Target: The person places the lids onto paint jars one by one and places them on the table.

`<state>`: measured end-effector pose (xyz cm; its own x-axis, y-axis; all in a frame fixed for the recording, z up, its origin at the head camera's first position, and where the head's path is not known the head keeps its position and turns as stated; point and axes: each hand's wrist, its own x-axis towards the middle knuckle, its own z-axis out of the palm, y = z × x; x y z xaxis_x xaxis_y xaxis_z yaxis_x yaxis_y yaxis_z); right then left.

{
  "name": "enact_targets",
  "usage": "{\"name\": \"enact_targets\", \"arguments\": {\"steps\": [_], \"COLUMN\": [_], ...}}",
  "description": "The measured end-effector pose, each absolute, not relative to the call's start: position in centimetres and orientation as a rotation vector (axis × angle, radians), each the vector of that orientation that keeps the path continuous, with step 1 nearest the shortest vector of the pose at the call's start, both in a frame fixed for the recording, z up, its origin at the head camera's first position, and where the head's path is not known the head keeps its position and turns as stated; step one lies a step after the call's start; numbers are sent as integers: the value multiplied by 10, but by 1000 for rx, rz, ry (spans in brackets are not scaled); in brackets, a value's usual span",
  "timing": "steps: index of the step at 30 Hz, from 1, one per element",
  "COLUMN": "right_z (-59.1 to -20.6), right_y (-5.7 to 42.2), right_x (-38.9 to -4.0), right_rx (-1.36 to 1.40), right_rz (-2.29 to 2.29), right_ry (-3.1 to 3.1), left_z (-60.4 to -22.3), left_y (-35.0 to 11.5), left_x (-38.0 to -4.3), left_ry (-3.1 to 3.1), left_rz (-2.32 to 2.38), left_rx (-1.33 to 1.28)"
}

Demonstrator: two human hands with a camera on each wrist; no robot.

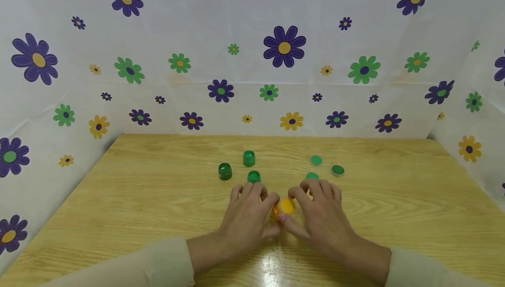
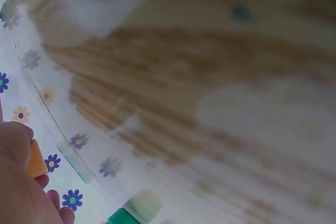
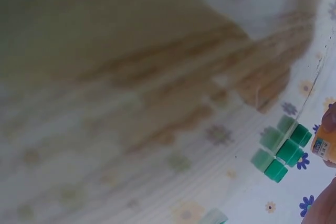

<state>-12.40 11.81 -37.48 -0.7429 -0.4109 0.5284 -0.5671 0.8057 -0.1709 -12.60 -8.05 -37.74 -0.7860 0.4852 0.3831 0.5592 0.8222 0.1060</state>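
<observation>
A small orange paint jar [image 1: 275, 211] is between the two hands near the front middle of the table. My left hand [image 1: 249, 210] grips its left side with thumb and forefinger. The yellow-orange lid [image 1: 287, 206] faces up at a tilt on the jar's right side; whether it is still attached I cannot tell. My right hand [image 1: 321, 210] pinches at this lid, thumb at its lower edge and forefinger at its upper right. A label shows on the orange jar [image 3: 324, 142] in the right wrist view. In the left wrist view only a piece of the jar [image 2: 36, 160] shows past the fingers.
Beyond the left hand stand three green paint jars [image 1: 249, 158], seemingly uncovered. Three green lids [image 1: 316, 160] lie past the right hand, one partly behind its fingers. A flower-patterned cloth [image 1: 244, 28] surrounds the wooden table [image 1: 138, 199] at the back and sides.
</observation>
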Motion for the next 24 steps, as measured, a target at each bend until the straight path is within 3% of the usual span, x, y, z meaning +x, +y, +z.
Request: {"name": "enact_targets", "arguments": {"steps": [24], "right_z": [-375], "right_y": [117], "right_x": [-123], "right_rx": [889], "right_rz": [399], "right_ry": [-2436], "left_z": [-377], "left_y": [-82], "left_x": [-125], "left_ry": [-2590], "left_rz": [-197], "left_rx": [-910]}}
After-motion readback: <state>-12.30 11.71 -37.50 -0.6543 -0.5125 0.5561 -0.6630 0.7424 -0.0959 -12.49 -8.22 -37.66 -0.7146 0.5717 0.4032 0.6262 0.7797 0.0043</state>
